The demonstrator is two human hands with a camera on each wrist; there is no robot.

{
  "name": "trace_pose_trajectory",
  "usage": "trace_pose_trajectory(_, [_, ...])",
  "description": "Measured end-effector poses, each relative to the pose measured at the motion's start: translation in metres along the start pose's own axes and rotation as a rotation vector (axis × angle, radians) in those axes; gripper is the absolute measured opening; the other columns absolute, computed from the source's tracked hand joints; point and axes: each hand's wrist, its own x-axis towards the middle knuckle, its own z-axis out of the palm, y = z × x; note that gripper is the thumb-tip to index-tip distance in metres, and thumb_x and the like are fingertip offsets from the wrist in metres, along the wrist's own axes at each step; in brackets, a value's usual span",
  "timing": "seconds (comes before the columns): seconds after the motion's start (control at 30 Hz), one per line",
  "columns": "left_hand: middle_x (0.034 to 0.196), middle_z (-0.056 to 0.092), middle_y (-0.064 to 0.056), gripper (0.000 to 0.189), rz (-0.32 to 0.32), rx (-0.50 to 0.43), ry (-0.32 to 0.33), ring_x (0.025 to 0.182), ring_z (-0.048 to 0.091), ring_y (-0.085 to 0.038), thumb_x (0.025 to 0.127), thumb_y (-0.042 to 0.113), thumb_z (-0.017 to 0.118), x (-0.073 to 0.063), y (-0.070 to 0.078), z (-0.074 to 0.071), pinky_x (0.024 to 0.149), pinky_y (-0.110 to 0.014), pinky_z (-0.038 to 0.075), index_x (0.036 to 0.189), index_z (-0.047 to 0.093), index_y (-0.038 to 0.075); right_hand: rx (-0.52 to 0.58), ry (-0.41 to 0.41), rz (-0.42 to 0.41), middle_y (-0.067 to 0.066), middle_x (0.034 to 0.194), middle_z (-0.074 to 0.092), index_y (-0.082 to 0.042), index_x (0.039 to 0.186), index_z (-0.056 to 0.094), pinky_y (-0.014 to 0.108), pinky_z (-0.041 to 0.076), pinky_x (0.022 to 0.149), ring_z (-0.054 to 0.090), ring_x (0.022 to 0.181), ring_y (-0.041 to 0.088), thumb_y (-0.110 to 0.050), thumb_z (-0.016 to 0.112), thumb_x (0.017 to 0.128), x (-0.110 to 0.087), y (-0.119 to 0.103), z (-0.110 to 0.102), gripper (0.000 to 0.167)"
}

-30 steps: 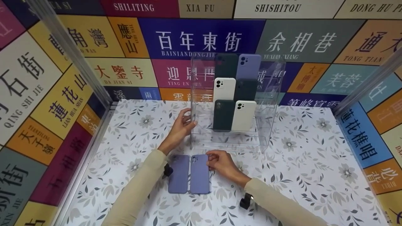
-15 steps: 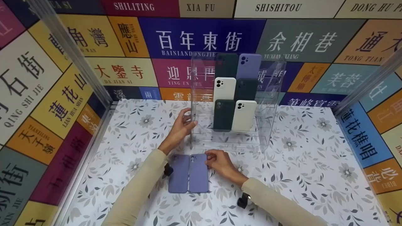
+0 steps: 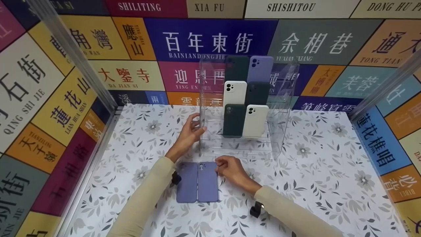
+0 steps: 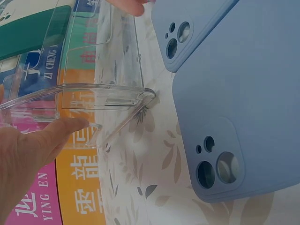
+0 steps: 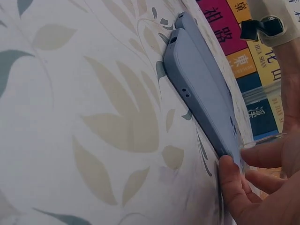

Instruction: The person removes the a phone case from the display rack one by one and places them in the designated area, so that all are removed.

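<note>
Apparently the left hand (image 3: 189, 133) grips the stand (image 4: 108, 88), while the right hand (image 3: 233, 171) touches the top corner of the right case (image 3: 208, 184); whether it pinches, I can't tell. That lies flat beside the left case (image 3: 187, 184); light, level nudges should keep them aligned.

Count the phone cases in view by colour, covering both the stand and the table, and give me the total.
Purple phone cases: 3
Dark green phone cases: 3
White phone cases: 2
Total: 8
</note>
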Motion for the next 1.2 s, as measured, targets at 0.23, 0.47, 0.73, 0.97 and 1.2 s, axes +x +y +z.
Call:
trace_pose_trajectory(0.23, [0.157,0.056,-0.026,0.069,-0.001,-0.002,0.011,0.143,0.059,-0.042,0.109,0.006,0.068,-0.001,0.001,0.001,0.113,-0.073,0.043,0.169,0.033,0.009,-0.007,0.035,-0.022,0.013,0.101,0.075,0.009,0.123,0.076,0.025,0.058,0.069,0.074,0.086,0.022,0.006,0.075,0.093,-0.006,-0.005,-0.017,0.029])
trace_pose_trajectory(0.47, [0.155,0.057,-0.025,0.07,-0.004,-0.005,0.008,0.145,0.057,-0.044,0.109,0.007,0.068,0.0,0.001,0.001,0.114,-0.073,0.043,0.169,0.033,0.009,-0.035,0.078,-0.019,0.017,0.106,0.076,0.007,0.125,0.076,0.027,0.059,0.078,0.074,0.094,0.026,0.003,0.077,0.095,-0.013,-0.009,-0.04,0.031])
trace_pose_trajectory(0.73, [0.158,0.055,-0.025,0.07,-0.012,0.011,0.009,0.144,0.058,-0.041,0.109,0.009,0.069,0.0,0.001,0.001,0.114,-0.072,0.044,0.17,0.033,0.01,-0.038,0.12,-0.015,0.023,0.108,0.076,0.008,0.125,0.076,0.025,0.058,0.072,0.075,0.09,0.025,0.004,0.077,0.096,-0.022,-0.007,-0.065,0.03])
trace_pose_trajectory(0.97, [0.161,0.051,-0.027,0.069,-0.001,-0.001,0.003,0.149,0.052,-0.046,0.109,0.01,0.07,-0.001,0.0,0.0,0.116,-0.072,0.042,0.169,0.035,0.013,-0.053,0.16,-0.012,0.024,0.109,0.076,0.008,0.123,0.077,0.022,0.058,0.074,0.074,0.091,0.024,0.007,0.076,0.095,-0.028,-0.007,-0.086,0.028])
trace_pose_trajectory(1.2, [0.161,0.052,-0.027,0.07,0.001,0.0,0.004,0.15,0.051,-0.047,0.109,0.007,0.068,0.001,0.0,0.001,0.116,-0.072,0.042,0.169,0.033,0.01,-0.056,0.188,-0.028,0.026,0.112,0.076,0.007,0.123,0.077,0.022,0.059,0.078,0.075,0.094,0.025,0.009,0.075,0.096,-0.034,-0.011,-0.108,0.027])
